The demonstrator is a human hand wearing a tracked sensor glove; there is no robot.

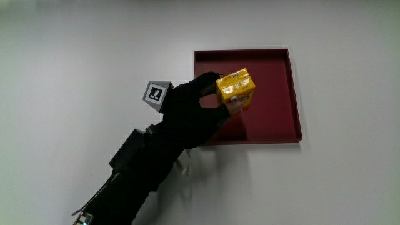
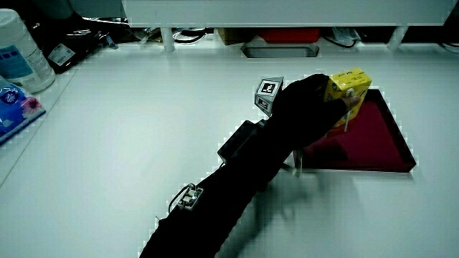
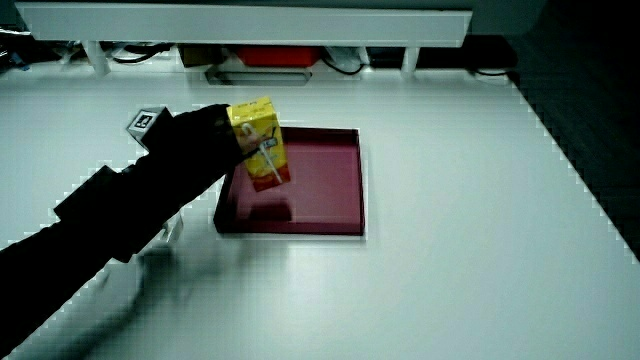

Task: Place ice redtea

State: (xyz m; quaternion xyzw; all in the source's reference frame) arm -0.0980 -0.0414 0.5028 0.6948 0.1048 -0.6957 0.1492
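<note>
Ice redtea carton [image 1: 235, 87], yellow, clamped in the grip of the gloved hand [image 1: 190, 115], near the centre of the frame over the red tray [image 1: 275, 119]. Taking the main view in order across the pale counter [image 1: 75, 50]: forearm [image 1: 137, 175] reaching in from the person's side, then patterned cube [image 1: 157, 94] on the back of the glove, then grip closed around the carton's nearer face, then bare tray floor past it. Leans slightly in a side view [image 3: 258, 135], with a dark shadow on the tray floor beneath, so probably hangs just clear of the tray rather than resting in it. Judged as the setting-down step, not yet finished: held by one side so that the base stays free to meet the floor flat, and kept inside the rim so that no wall catches an edge. Calls for levelling before release; otherwise may tip onto its side.
</note>
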